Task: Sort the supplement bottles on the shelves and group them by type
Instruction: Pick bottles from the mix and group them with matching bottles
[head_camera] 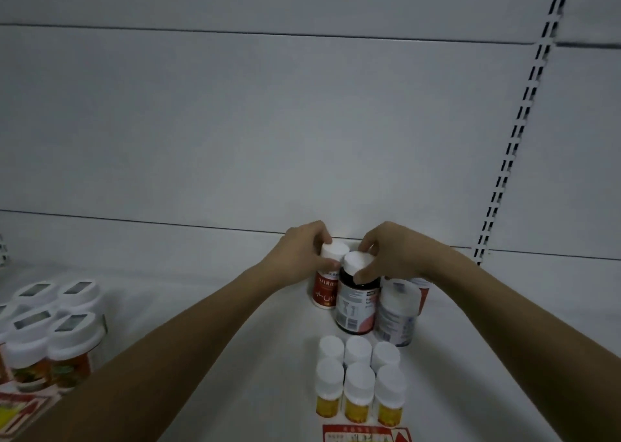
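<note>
On the white shelf, near the back wall, my left hand grips the white cap of a red-labelled bottle. Right beside it, my right hand pinches the white cap of a dark bottle with a white and pink label. Both bottles stand upright and touch each other. A pale bottle stands to the right of the dark one, with another red-labelled bottle partly hidden behind it. In front stand several small yellow bottles with white caps, grouped in two rows.
At the left edge stands a cluster of larger orange-labelled bottles with white flip caps. Red and yellow price tags sit on the shelf's front edge. A slotted upright rail runs up the back wall at right.
</note>
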